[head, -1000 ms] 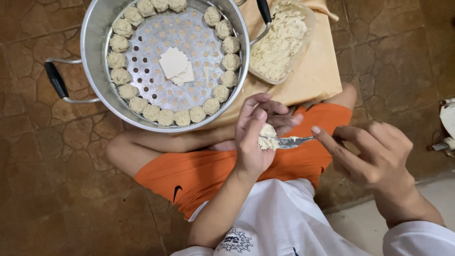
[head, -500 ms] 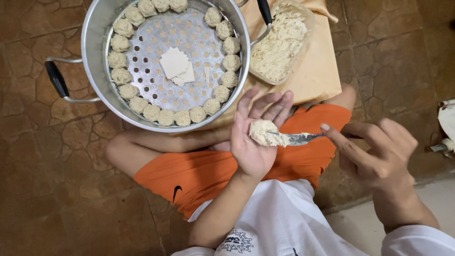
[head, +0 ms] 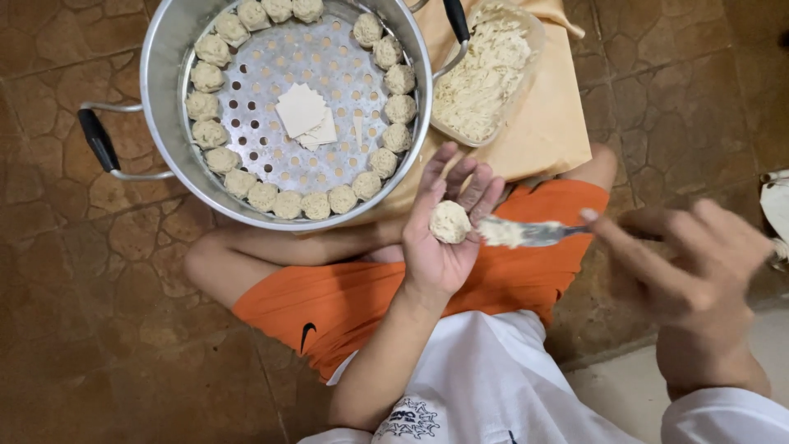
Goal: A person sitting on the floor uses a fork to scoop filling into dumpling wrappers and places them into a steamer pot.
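My left hand (head: 444,238) is held palm up over my lap, fingers spread, with a small round filled dumpling (head: 449,222) resting on the palm. My right hand (head: 690,279) grips the handle of a metal spoon (head: 534,233), whose tip carries pale filling and touches the dumpling's right side. Ahead stands a large metal steamer pot (head: 164,74) with a perforated tray. Several finished dumplings (head: 288,204) ring its edge, and a small stack of square wrappers (head: 302,113) lies in the middle.
A clear container of pale filling (head: 481,78) sits on a tan cloth (head: 546,131) right of the pot. My crossed legs in orange shorts (head: 370,296) lie below. The floor (head: 82,329) is brown stone tile, and a white object (head: 777,210) shows at the right edge.
My left hand has opened from curled around the dumpling to a flat palm. The spoon has drawn slightly right, still touching the dumpling.
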